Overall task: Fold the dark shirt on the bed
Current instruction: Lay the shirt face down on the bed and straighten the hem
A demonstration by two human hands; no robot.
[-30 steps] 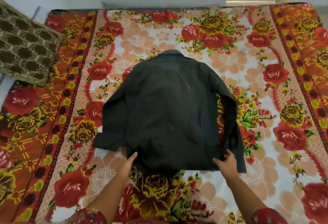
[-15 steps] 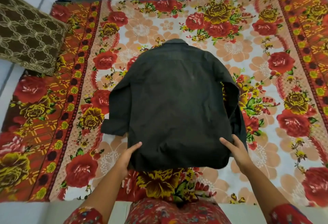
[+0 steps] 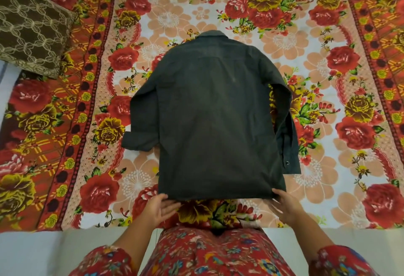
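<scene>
Fingers spread loose, left hand (image 3: 162,208) and right hand (image 3: 285,207) at hem corners; dark shirt (image 3: 218,122) flat, back up

The person wears a red garment (image 3: 209,254) printed with small blue, yellow, green and white flowers. Its left sleeve (image 3: 105,260) and right sleeve (image 3: 343,262) end around the elbows, leaving the forearms bare down to the left hand (image 3: 161,208) and right hand (image 3: 286,207).

A dark long-sleeved fabric shirt (image 3: 214,118) is laid back-up on the red floral bed sheet (image 3: 310,190); a brown lattice-patterned cushion (image 3: 30,31) is rested on the far-left corner.
</scene>
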